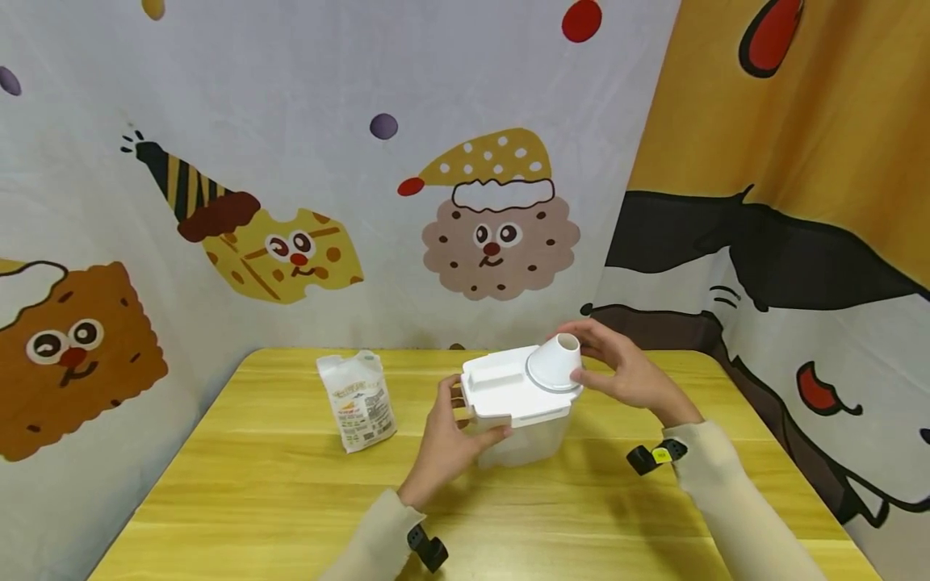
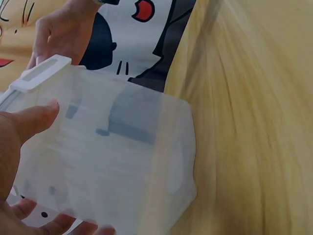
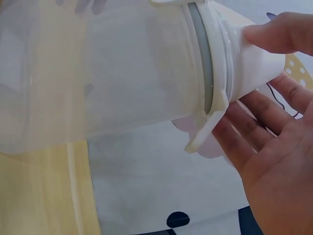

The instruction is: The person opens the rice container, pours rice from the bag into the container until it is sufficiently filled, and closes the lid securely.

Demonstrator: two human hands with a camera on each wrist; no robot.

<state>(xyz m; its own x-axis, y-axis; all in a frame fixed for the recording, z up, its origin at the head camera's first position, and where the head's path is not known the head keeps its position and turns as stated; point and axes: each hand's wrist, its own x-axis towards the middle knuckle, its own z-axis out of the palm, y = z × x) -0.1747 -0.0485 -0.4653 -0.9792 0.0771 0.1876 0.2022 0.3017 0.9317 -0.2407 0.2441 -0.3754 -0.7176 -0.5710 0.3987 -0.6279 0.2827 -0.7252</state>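
A translucent plastic storage container point(image 1: 526, 445) stands on the table in the head view, under a white lid point(image 1: 508, 403). At the lid's right end rises a white cone-shaped spout point(image 1: 555, 363) with a hole in its top. My left hand point(image 1: 450, 436) grips the container's left end, thumb on the near side and fingers round the far side; the left wrist view shows the see-through wall point(image 2: 117, 147) between them. With thumb and fingers on either side, my right hand point(image 1: 628, 371) holds the spout. In the right wrist view the lid's side clip point(image 3: 205, 132) stands out from the rim.
A white printed packet point(image 1: 359, 403) stands to the left of the container on the wood-grain table point(image 1: 240, 500). Behind the table's far edge hangs a cartoon-printed cloth point(image 1: 378, 177), which also runs along the right side.
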